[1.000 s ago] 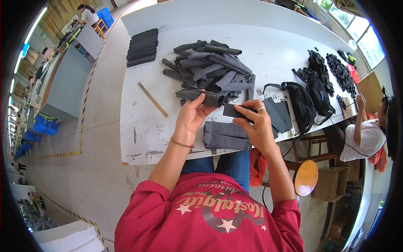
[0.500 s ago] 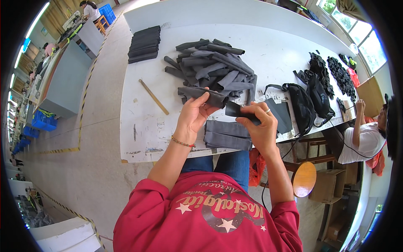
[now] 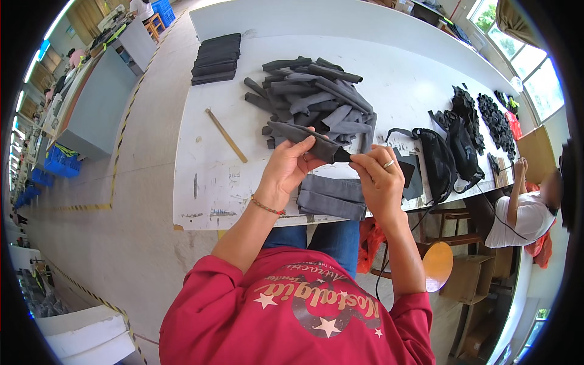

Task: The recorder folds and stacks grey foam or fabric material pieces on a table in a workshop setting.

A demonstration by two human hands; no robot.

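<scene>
My left hand (image 3: 292,164) is closed around a dark grey fabric sleeve (image 3: 304,137), thumb on top, above the near part of the table. My right hand (image 3: 381,181), with a ring, pinches a thin black strip (image 3: 343,156) at the sleeve's right end. The strip's tip meets the sleeve's end; whether it is inside, I cannot tell. Just beyond my hands lies a heap of similar grey sleeves (image 3: 333,97). Flat folded grey pieces (image 3: 331,196) lie below my hands at the table's front edge. Dark flat sheets (image 3: 413,182) lie beside my right hand.
A neat stack of black pieces (image 3: 216,58) is at the far left of the white table (image 3: 207,176), near a wooden stick (image 3: 226,136). Black bags (image 3: 439,159) and black heaps (image 3: 467,115) lie to the right. A person (image 3: 528,213) sits beyond them. A round stool (image 3: 437,266) stands nearby.
My right hand has turned and brought the black strip against the sleeve's right end. My left hand and the sleeve have shifted slightly to the right. The whole view has shifted a little.
</scene>
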